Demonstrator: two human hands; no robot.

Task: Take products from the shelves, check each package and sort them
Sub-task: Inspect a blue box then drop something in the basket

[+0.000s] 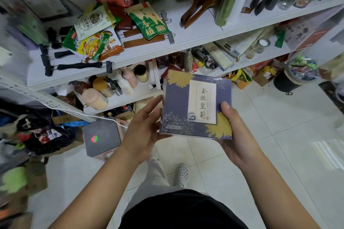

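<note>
Box (pixel 195 106) held between left hand (pixel 143 126) and right hand (pixel 236 130), before shelves (pixel 186 43); pouches (pixel 96 39) piled on top shelf (pixel 201 29), hangers (pixel 201 5) rightward.

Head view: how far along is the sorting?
Done: no sorted pile is identifiable. In hand: blue box, gripped by the right hand, with the left hand flat against its edge. Left: pouches and bottles crowd the shelves.

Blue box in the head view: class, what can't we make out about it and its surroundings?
Back of the blue box: faces away from the head view.
Its lower-left small print: too small to read.
Fingers of the right hand: behind the box.
The goods at the left edge: blurred.
</note>
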